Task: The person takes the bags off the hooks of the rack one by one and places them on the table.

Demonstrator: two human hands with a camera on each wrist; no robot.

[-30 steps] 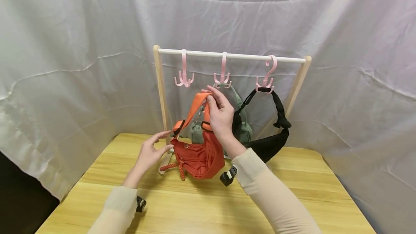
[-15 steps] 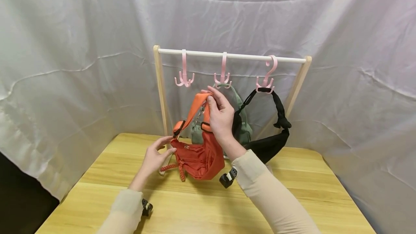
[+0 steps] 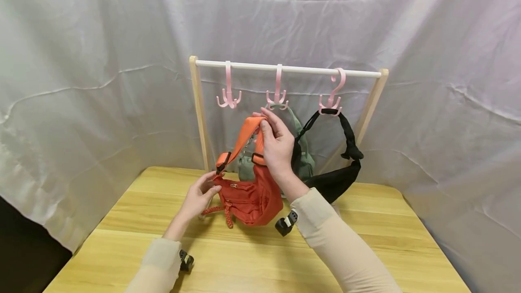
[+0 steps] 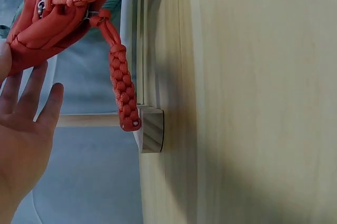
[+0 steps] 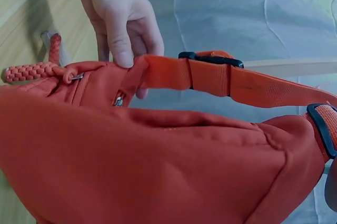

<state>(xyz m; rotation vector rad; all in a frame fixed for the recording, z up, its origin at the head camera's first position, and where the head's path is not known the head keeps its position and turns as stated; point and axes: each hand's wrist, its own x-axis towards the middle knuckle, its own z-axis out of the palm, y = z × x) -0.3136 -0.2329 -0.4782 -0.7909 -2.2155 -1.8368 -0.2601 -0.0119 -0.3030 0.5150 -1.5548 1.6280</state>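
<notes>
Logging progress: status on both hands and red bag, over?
Right hand holding orange strap, left hand pinching red bag at one end. Bag in midair, on no hook. Leftmost pink hook bare. Green bag and black bag hang behind.

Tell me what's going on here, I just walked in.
A person is holding a red bag in front of a small rack. The right hand grips its orange strap near the top, and the left hand pinches one end of the bag. It isn't on a hook yet. Behind it, a green bag hangs from the middle pink hook and a black bag from the right one.
</notes>
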